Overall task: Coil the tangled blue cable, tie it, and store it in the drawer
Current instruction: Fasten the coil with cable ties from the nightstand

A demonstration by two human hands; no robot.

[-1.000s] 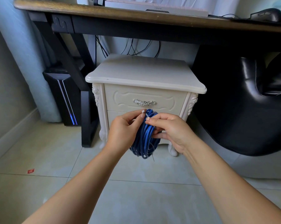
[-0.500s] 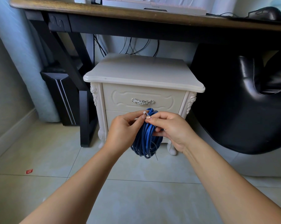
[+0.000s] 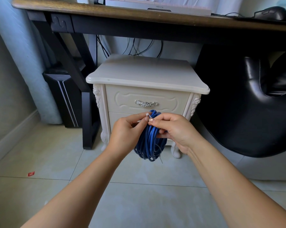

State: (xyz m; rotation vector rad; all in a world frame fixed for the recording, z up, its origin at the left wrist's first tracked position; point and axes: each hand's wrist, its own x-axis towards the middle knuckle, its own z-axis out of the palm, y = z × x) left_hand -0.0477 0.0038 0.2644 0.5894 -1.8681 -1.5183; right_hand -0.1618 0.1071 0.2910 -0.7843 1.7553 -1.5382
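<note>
The blue cable (image 3: pixel 149 142) hangs as a coil between my hands, in front of the cream nightstand (image 3: pixel 147 76). A thin white cable tie (image 3: pixel 148 116) runs around the coil's top, and its loose tail hangs down at the coil's lower right. My left hand (image 3: pixel 127 132) pinches the tie's head with thumb and forefinger. My right hand (image 3: pixel 173 129) pinches the tie beside it, while its lower fingers curl round the coil's strands. The top drawer (image 3: pixel 147 99) with its silver handle (image 3: pixel 146 103) is shut. My hands hide most of the lower drawer.
A dark wooden desk (image 3: pixel 139 15) spans above, with a keyboard and mouse on it. A black computer tower (image 3: pixel 65 99) stands to the left, next to a black desk leg. A black leather chair (image 3: pixel 247 104) fills the right. A red scrap (image 3: pixel 31 173) lies on the pale tiled floor.
Both hands with the coil stay in front of the lower drawer. The pinching fingertips have shifted slightly on the tie at the coil's top.
</note>
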